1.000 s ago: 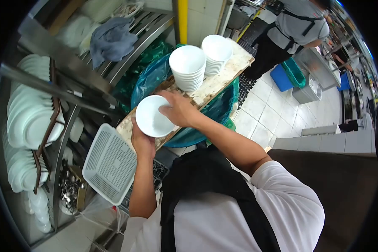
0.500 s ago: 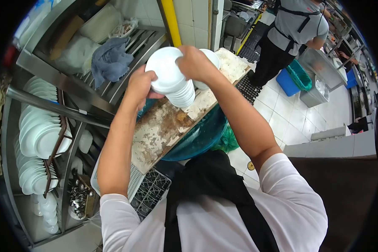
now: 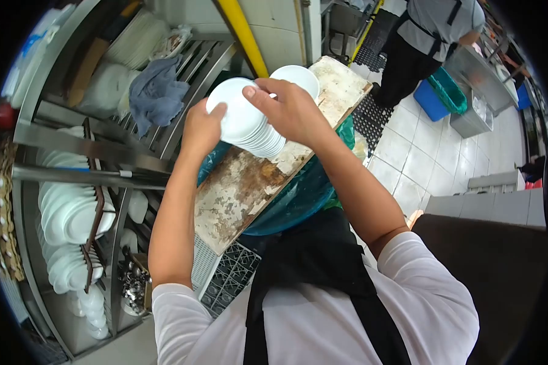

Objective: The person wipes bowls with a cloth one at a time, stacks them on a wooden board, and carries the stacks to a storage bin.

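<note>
A stack of small white saucers [image 3: 234,115] is held over a worn, stained board [image 3: 225,204]. My left hand [image 3: 202,126] grips its left side, the thumb lying on the top saucer's rim. My right hand [image 3: 289,109] clasps the stack from the right, with its thumb over the upper face and the other fingers partly hidden. Behind my right hand, another group of white saucers [image 3: 299,78] rests on the board.
On the left, a metal shelf holds a blue-grey cloth [image 3: 157,94], with racked white plates [image 3: 79,219] and cutlery [image 3: 134,286] lower down. A blue-green tub [image 3: 286,210] sits under the board. A person [image 3: 423,42] stands at the upper right, near a blue bin [image 3: 431,102].
The view has shifted slightly. My right hand has turned, and its thumb now lies over the top saucer. More of the saucers behind it shows.
</note>
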